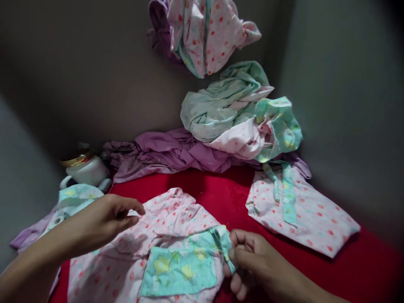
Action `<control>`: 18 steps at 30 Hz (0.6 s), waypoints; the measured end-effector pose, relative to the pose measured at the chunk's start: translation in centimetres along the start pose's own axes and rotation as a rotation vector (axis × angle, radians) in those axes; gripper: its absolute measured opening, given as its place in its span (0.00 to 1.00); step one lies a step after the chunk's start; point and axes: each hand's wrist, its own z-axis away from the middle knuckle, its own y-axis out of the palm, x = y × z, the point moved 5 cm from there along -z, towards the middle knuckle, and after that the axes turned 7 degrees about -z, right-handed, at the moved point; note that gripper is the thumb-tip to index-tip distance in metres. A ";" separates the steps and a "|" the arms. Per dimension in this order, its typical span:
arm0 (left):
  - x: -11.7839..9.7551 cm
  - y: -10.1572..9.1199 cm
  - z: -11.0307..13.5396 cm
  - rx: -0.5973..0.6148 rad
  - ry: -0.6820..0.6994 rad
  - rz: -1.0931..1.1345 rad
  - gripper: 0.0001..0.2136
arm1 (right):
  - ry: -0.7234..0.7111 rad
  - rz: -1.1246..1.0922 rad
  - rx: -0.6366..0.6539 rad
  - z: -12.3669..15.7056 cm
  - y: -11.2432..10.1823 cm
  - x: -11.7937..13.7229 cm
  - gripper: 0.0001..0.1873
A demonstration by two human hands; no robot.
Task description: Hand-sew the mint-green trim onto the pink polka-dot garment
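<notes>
Red table (362,269) in a grey corner: far side holds an unsorted heap (233,113) of mint, pink and purple cloth, one pink spotted garment (205,33) hanging above it, one folded pink spotted piece (303,210) lying flat near right, a white jar (86,170) far left. Near centre, the pink spotted garment with a mint pocket (164,252) lies spread and rumpled, so I'd judge one piece done, this one barely started, heap left. Right hand (252,265) pinches the pocket's right edge, fingers closed on cloth; left hand (107,219) hovers over its upper left, fingers loosely curled, holding nothing.
</notes>
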 end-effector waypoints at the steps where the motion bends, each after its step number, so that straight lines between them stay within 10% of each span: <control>1: 0.3 0.0 0.1 0.035 -0.008 -0.035 0.12 | 0.002 0.005 -0.003 0.0 -0.1 -0.1 0.11; 11: -5.6 5.7 -1.2 0.170 0.264 -0.086 0.10 | 0.024 0.028 -0.007 0.1 -0.1 -0.2 0.13; 18: -3.7 5.2 -1.7 0.187 0.239 -0.006 0.12 | 0.019 0.008 -0.005 0.1 0.1 0.0 0.13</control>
